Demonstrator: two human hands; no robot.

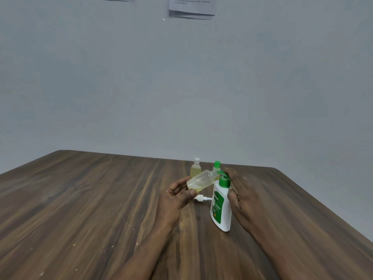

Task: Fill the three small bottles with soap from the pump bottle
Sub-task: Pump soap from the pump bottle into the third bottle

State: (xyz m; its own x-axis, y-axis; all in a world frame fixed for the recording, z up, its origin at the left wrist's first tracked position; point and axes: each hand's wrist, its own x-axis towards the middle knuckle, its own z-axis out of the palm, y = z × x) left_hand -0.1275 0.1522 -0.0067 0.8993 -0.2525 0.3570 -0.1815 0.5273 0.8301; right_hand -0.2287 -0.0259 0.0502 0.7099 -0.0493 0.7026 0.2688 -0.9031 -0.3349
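Wooden table (101,199) below: I have the left hand (175,196) gripping the small bottle (200,179), its long axis rising rightward, mouth at the spout of the pump bottle (221,209); the right hand (242,190) clasps that, fingers on top.

Around the Dettol pump bottle (221,207) in my right grip (242,190): a white-capped bottle (195,169) and a green-capped bottle (217,164) block 11 and 12 o'clock, the tilted bottle (201,178) in my left grip (175,196) fills 10, and a loose sprayer top (200,198) lies at 9. The counter (90,209) is open at 8 and 3.
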